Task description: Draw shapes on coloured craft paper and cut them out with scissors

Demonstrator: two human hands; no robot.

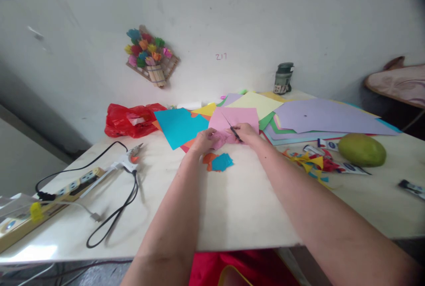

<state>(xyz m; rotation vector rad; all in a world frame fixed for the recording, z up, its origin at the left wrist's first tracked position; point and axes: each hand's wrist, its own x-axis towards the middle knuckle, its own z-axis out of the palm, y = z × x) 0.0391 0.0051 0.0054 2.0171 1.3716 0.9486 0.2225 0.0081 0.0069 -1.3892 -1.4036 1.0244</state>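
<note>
My right hand (247, 133) is closed round a pair of scissors (235, 133), whose thin blade points up and left across a sheet of pink paper (241, 117). My left hand (205, 138) pinches the near left edge of that sheet. Between the hands the pink paper looks rumpled or partly cut; the exact cut line is hard to see. Just in front lie a small blue paper cutout (223, 162) and orange cutouts (210, 158), overlapping on the table. A larger blue sheet (181, 126) lies left of the pink one.
Coloured sheets (325, 115) spread along the back right. Paper scraps (305, 160), tubes and a green mango (361, 150) lie to the right. A red plastic bag (131, 120), glue gun (129, 160) and power strip (79, 184) are left. A bottle (283, 78) stands behind.
</note>
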